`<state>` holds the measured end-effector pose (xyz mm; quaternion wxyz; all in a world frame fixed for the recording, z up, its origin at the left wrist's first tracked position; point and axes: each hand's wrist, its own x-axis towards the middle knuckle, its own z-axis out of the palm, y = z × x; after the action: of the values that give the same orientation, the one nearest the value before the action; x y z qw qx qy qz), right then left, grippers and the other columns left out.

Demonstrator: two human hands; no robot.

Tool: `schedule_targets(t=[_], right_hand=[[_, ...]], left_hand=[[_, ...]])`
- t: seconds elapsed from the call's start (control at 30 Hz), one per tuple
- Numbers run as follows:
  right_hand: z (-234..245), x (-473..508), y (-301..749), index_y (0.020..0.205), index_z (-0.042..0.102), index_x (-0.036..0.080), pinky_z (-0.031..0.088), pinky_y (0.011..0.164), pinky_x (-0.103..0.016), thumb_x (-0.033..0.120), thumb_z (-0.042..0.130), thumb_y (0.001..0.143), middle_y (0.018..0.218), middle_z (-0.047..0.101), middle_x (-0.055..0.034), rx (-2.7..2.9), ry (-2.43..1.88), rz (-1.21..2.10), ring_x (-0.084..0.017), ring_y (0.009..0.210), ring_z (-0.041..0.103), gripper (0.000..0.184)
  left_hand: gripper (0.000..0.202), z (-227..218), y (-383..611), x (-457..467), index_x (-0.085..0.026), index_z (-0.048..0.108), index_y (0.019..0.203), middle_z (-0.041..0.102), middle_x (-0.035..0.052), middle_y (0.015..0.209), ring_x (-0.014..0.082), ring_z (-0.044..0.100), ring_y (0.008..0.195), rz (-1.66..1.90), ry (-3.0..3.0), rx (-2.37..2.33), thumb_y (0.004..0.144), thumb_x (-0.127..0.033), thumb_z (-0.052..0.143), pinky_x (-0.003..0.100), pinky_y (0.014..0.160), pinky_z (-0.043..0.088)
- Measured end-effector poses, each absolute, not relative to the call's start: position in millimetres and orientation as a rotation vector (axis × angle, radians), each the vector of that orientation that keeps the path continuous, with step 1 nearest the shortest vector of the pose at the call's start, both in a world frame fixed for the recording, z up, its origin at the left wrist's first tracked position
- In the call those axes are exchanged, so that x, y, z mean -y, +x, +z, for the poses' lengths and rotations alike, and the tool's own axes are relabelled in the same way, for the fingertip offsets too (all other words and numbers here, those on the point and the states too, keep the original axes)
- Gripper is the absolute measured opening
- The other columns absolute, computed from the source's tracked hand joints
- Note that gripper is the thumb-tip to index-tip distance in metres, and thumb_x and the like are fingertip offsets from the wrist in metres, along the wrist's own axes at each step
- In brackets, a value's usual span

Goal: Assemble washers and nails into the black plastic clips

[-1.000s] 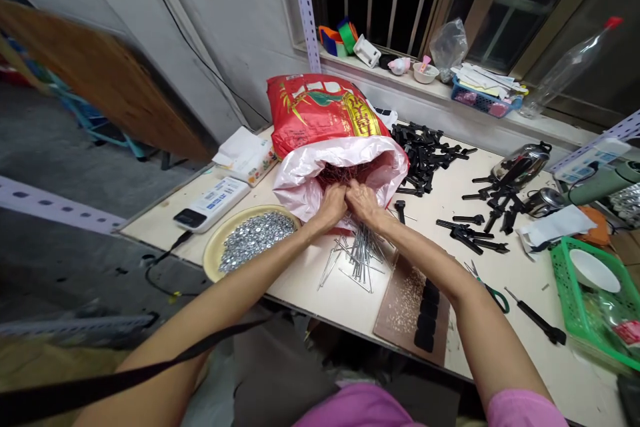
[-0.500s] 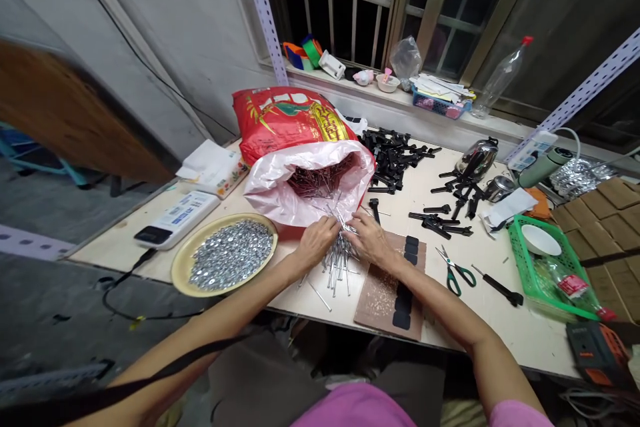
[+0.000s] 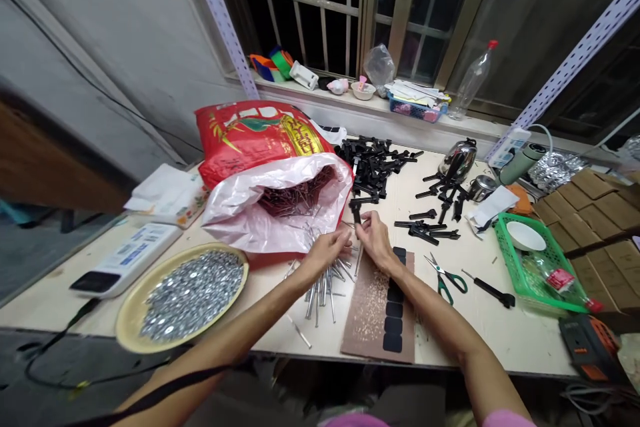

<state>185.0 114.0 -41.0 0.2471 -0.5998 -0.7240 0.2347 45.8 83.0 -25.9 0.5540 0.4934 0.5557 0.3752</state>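
My left hand and my right hand meet just in front of the open mouth of a red sack with a white liner. Both are closed in a pinch. A thin metal pin seems to run between their fingertips. The sack is full of dark metal pins. A loose heap of silver pins lies on the table under my left hand. A small black plastic part sits right beyond my right fingertips. A brown board with black pads lies under my right wrist.
A yellow tray of silver nuts sits at the front left, a white scale behind it. Black plastic parts are piled behind the sack. To the right are scissors, a black tool, a green basket and a kettle.
My hands came out of the sack mouth, dragging pins onto the table, and now pinch together above the heap. The view has swung right and lifted.
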Motion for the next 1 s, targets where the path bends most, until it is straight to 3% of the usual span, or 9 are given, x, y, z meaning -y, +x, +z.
schedule_targets(t=[0.13,0.27,0.33,0.4,0.53,0.67,0.8,0.87,1.0], right_hand=[[-47,-126,195,0.103,0.055,0.017,0.049,0.063,-0.023,0.018,0.040,0.088,0.075,0.063,0.0023,2.188,-1.350,0.702,-0.012,0.065,0.061,0.021],[-45,-176,195,0.106,0.056,0.016,0.048,0.080,-0.027,0.007,0.036,0.088,0.102,0.065,-0.0070,2.331,-1.575,0.337,-0.015,0.091,0.062,0.028],[-45,-199,190,0.103,0.058,0.016,0.048,0.083,-0.029,0.004,0.039,0.087,0.106,0.064,-0.0102,2.358,-1.594,0.295,-0.018,0.097,0.060,0.028],[-47,-212,186,0.097,0.060,0.015,0.048,0.081,-0.031,0.002,0.042,0.085,0.102,0.064,-0.0119,2.399,-1.597,0.260,-0.020,0.095,0.060,0.025],[-51,-206,193,0.095,0.060,0.015,0.050,0.082,-0.031,0.004,0.042,0.087,0.102,0.063,-0.0126,2.464,-1.541,0.194,-0.020,0.096,0.060,0.023],[-63,-170,215,0.100,0.060,0.016,0.050,0.088,-0.029,0.011,0.043,0.089,0.102,0.063,-0.0102,2.483,-1.233,0.112,-0.017,0.101,0.060,0.020],[-72,-149,234,0.102,0.059,0.015,0.050,0.090,-0.028,0.012,0.043,0.088,0.108,0.064,-0.0107,2.516,-0.710,0.143,-0.016,0.106,0.059,0.023],[-67,-157,241,0.106,0.058,0.016,0.049,0.093,-0.030,0.011,0.045,0.085,0.115,0.062,-0.0108,2.480,-0.847,0.253,-0.016,0.111,0.057,0.026],[-43,-205,245,0.116,0.053,0.016,0.046,0.095,-0.033,0.009,0.040,0.086,0.120,0.060,-0.0112,2.071,-1.703,0.427,-0.017,0.113,0.057,0.033]], left_hand=[[0.031,-29,66,-96,-0.016,0.058,0.085,0.066,0.0030,0.066,0.0173,0.065,0.061,1.019,0.682,-1.160,0.075,-0.044,0.067,0.029,0.057,0.053],[0.034,-34,64,-97,-0.018,0.051,0.079,0.046,-0.0099,0.046,0.0073,0.048,0.038,1.120,0.605,-1.239,0.069,-0.042,0.073,0.021,0.046,0.049],[0.038,-36,62,-95,-0.018,0.051,0.077,0.033,-0.0148,0.038,0.0049,0.035,0.031,1.065,0.616,-1.220,0.065,-0.044,0.076,0.021,0.042,0.048],[0.037,-35,60,-92,-0.016,0.054,0.077,0.029,-0.0155,0.035,0.0047,0.032,0.029,0.978,0.605,-1.200,0.066,-0.044,0.076,0.023,0.041,0.049],[0.027,-33,59,-95,-0.012,0.060,0.080,0.049,-0.0057,0.041,0.0090,0.050,0.035,0.948,0.520,-1.190,0.077,-0.037,0.069,0.023,0.045,0.051],[0.023,-34,67,-108,-0.010,0.060,0.083,0.068,0.0106,0.069,0.0185,0.068,0.060,0.864,0.299,-1.033,0.086,-0.033,0.060,0.029,0.058,0.057],[0.008,-35,77,-117,-0.014,0.059,0.082,0.069,0.0060,0.075,0.0172,0.069,0.068,0.866,0.191,-0.929,0.086,-0.021,0.059,0.032,0.067,0.058],[0.007,-36,78,-117,-0.015,0.057,0.080,0.069,0.0049,0.072,0.0163,0.069,0.065,0.878,0.243,-1.008,0.084,-0.018,0.062,0.027,0.062,0.057],[0.022,-45,80,-113,-0.015,0.056,0.083,0.069,0.0052,0.067,0.0170,0.068,0.056,0.883,0.477,-1.158,0.074,-0.024,0.073,0.021,0.046,0.050]])
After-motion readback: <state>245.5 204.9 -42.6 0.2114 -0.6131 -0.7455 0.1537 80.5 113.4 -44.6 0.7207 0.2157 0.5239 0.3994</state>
